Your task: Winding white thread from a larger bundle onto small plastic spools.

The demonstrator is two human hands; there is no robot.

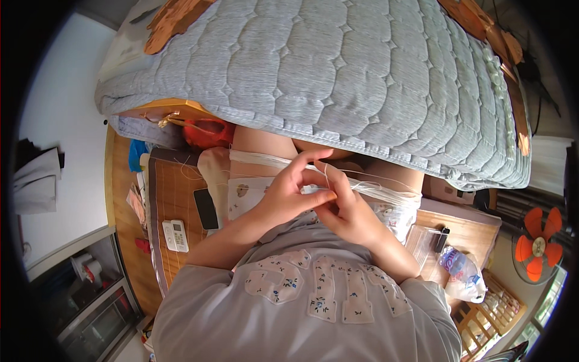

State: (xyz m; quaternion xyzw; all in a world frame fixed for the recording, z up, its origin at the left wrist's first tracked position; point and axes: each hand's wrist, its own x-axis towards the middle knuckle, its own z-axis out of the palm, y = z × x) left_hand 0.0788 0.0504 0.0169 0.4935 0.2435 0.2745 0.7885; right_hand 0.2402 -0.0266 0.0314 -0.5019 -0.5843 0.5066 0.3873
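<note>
A skein of thin white thread (389, 193) is looped around both of my bare thighs, its strands stretched across from one knee to the other. Above my lap my two hands meet, fingertips close together. My left hand (283, 194) has its thumb reaching toward the right fingers, with the other fingers curled around thread. Thumb and forefinger of my right hand (351, 216) are pinched, and a fine strand runs up over its forefinger. What exactly lies between the fingertips is too small to make out. Patterned white shorts (241, 190) show beneath the hands.
A grey quilted bed (338, 72) lies just ahead, over my knees. To the left are a red bag (208, 133), a black phone (205, 209) and a white remote control (175, 236). At right are a plastic bottle (459, 265) and an orange-bladed fan (538, 244).
</note>
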